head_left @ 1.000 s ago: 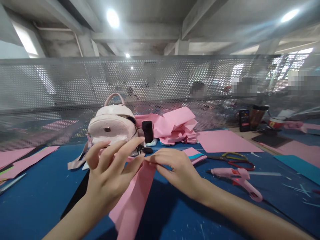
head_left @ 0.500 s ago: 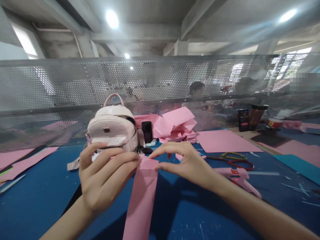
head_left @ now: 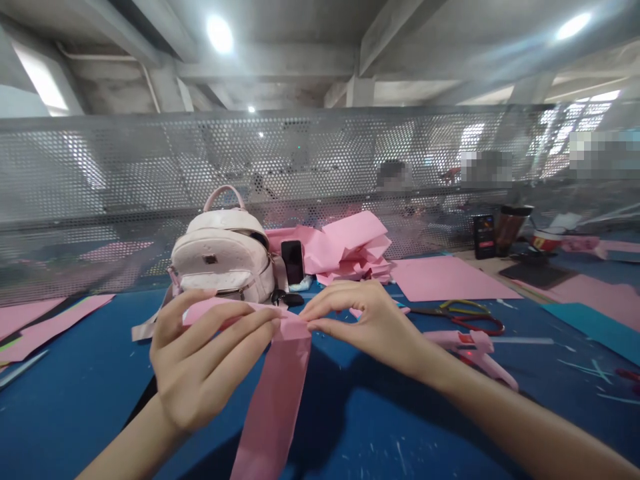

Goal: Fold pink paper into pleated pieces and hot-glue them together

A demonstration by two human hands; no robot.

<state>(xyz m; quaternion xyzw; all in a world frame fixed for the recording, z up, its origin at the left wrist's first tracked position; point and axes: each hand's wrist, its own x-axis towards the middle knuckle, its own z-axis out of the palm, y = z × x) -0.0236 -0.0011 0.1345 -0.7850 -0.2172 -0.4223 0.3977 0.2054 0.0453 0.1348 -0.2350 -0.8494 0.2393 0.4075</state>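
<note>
From my remote seat I have the blue table, the white backpack far left of centre, the pink strip near centre, its far end pinched by left hand and right hand fingers, and the pink glue gun to the right.

Two phones, one backpack

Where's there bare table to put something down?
Bare blue table shows between the leftmost pink sheets and the black piece by the left hand. Another patch, flecked, lies below the right hand, right of the pink strip. Crowded: beyond the hands, with bag, phone and crumpled paper; rightward, with scissors and glue gun.
</note>
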